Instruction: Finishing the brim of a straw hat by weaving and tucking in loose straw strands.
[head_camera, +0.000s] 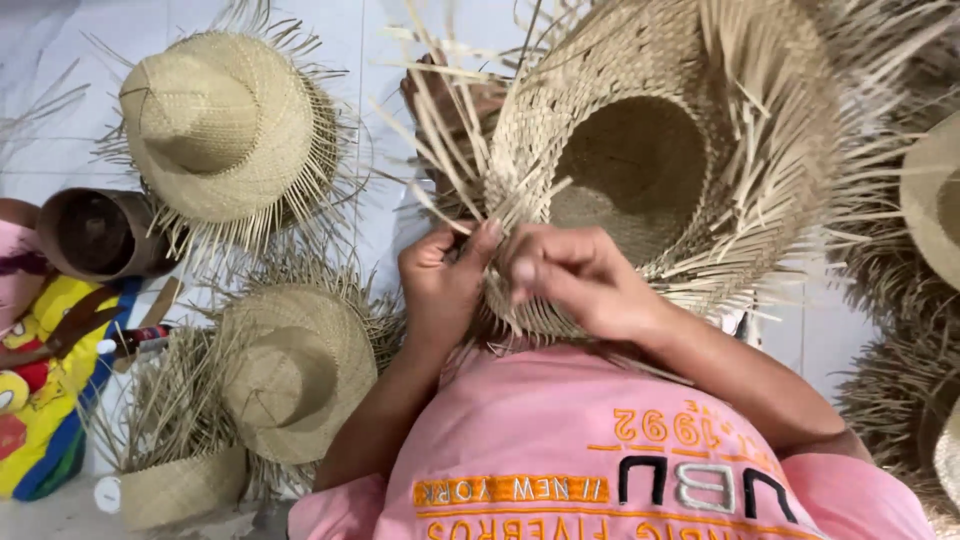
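Head view: the unfinished straw hat (640, 160) is held crown-away, with its hollow facing the camera, above the pink shirt (600, 450). Both hands work at the near brim edge of this hat. The left hand (440, 275) is closed narrowly, pinching loose straw strands (450, 150) at the brim. The right hand (575, 280) is closed on the woven brim just beside it, fingers curled over the edge. How many strands each hand grips cannot be told, as the fingers cover them.

Risks, judged from this position:
- Dry strands may crack if bent sharply at the pinch point.
- Uneven pull between the two hands could loosen or skew the last woven rows of the brim.
- Free strand ends projecting from the brim could snag the fingers or be woven out of order.

Left of the held hat, on the tiled floor (380, 220), lie a finished hat (215, 125) and, nearer, a second hat (295, 365), both with unfinished fringe.
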